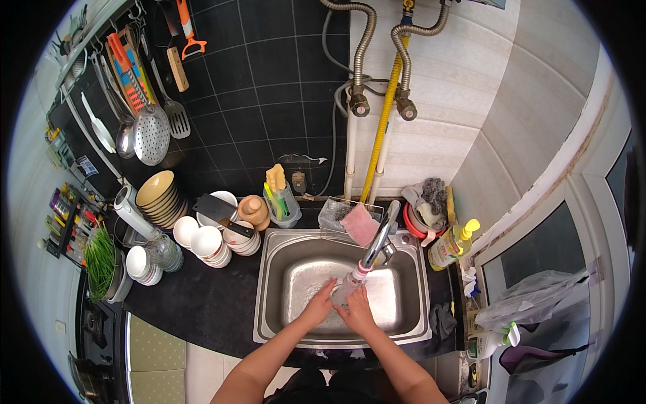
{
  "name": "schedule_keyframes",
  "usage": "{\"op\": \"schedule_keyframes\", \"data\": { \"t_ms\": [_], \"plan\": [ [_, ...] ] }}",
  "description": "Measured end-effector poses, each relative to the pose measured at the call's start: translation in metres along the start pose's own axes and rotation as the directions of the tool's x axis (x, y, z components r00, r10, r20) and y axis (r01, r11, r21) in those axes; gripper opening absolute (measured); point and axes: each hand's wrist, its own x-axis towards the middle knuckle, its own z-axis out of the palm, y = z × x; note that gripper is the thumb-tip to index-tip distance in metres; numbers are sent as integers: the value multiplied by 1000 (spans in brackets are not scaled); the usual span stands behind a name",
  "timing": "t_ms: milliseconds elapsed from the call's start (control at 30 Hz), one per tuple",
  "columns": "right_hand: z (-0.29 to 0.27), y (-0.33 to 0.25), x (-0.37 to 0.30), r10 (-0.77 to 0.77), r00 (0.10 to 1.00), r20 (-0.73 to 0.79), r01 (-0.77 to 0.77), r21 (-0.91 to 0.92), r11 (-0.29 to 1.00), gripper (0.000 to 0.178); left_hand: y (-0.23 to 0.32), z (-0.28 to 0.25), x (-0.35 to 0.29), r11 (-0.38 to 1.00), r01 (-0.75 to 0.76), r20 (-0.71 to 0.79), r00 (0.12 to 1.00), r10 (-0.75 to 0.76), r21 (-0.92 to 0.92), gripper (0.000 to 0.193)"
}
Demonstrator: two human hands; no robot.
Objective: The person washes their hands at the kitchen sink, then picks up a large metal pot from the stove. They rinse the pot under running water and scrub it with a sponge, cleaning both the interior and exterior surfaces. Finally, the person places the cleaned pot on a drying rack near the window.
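My left hand (317, 308) and my right hand (357, 312) are over the stainless steel sink (291, 291), close together. They flank the lower end of a pink and clear nozzle (354, 277) on the chrome faucet (381, 237). Fingers on both hands reach forward and look stretched out, with the right thumb pointing in toward the left hand. Something translucent shows between them, either running water or the clear nozzle; I cannot tell which. No held object is visible. A pink cloth (361, 224) hangs at the rack (331, 214) behind the basin.
Stacked white bowls (205, 241), tan bowls (160, 194) and a cleaver (219, 210) stand left on the black counter (182, 296). Right of the sink are a yellow soap bottle (449, 249) and a red bowl (415, 223) with rags. Utensils, including a skimmer (151, 135), hang upper left.
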Motion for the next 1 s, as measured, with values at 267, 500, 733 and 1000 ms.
{"op": "schedule_keyframes", "data": {
  "t_ms": [267, 500, 733, 1000],
  "plan": [
    [-17, -6, -15, -86, 961, 261, 122, -128, 984, 84, 28, -6, -23, 381, -323, 331, 942, 45, 866, 75],
    [-19, 0, -26, -123, 945, 304, 175, -150, 973, 80, 34, -7, -30, 373, -399, 429, 903, 2, 838, 74],
    [-27, 10, -40, -96, 951, 295, 156, -185, 970, 82, 22, 9, -28, 324, -463, 465, 882, 76, 825, 65],
    [-39, 14, -39, -75, 961, 268, 140, -231, 963, 85, 23, 17, -17, 306, -513, 484, 858, 170, 802, 66]
  ]
}}
